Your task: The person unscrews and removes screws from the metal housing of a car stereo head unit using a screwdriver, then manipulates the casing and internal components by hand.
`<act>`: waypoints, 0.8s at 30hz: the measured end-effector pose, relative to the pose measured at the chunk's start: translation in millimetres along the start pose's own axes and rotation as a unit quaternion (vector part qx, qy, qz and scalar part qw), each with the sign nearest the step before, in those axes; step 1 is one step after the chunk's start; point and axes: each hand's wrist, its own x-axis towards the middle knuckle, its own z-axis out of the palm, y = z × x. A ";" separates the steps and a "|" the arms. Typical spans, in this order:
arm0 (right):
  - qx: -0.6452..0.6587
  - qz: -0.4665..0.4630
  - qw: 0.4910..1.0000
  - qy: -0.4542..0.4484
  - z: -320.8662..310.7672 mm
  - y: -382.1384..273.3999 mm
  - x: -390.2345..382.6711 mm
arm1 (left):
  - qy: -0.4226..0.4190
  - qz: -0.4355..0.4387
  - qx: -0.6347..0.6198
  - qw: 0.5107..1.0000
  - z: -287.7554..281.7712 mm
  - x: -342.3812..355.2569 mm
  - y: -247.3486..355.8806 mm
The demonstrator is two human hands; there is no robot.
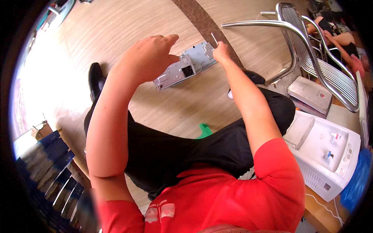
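A flat silver metal casing (175,73) lies on the floor in front of me, with a dark square patch on its near part. Its far part (199,52) has raised shapes pressed into the metal. I cannot tell whether these are two units or one. Above the casing's left side hovers my left hand (149,54), thumb and forefinger apart, nothing visible between them. Beside its far right end, my right hand (221,52) is closed on a thin pale rod (214,38) whose free end points up and away. The rod's kind does not show.
A metal chair (303,50) lies tipped at the right. Nearer stand a white water dispenser (322,155) and a stack of books (310,93). A green plastic piece (204,130) shows under my legs. Dark blue boxes (46,167) line the left. Another person (344,40) is at far right.
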 end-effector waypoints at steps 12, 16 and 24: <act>0.178 -0.277 0.938 -0.111 -221.8 -104.0 -134.3 | 0.005 0.005 -0.006 1.000 21.8 4.2 -2.8; 0.114 -0.427 0.897 -0.017 -210.4 -79.3 -155.5 | 0.020 -0.005 0.014 1.000 29.6 6.1 -1.8; -0.067 -0.415 0.900 -0.117 -154.8 -73.5 -159.9 | -0.009 -0.020 0.032 0.999 30.1 2.3 -1.1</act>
